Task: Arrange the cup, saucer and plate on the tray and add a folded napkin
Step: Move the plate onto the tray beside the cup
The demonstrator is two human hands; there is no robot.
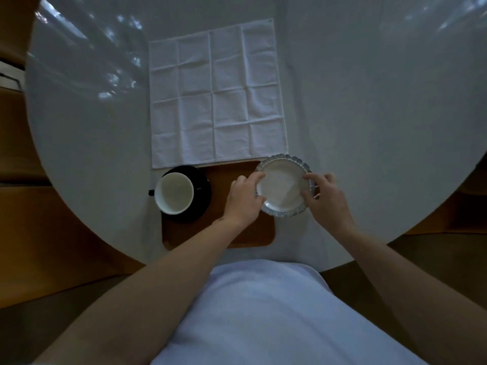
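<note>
A brown wooden tray [237, 233] lies at the table's near edge. On its left end stands a black saucer [203, 204] with a cup [174, 193] on it, white inside, black handle pointing left. A small white plate [282, 184] with a scalloped grey rim is over the tray's right end. My left hand [243, 198] grips its left rim and my right hand [326, 197] grips its right rim. Whether the plate rests on the tray I cannot tell. A white napkin [216, 96] lies spread flat beyond the tray, creased in a grid.
The round white table [369, 114] stretches away on all sides of the napkin. Wooden floor shows past its edges. My white apron or shirt [263, 312] fills the near middle.
</note>
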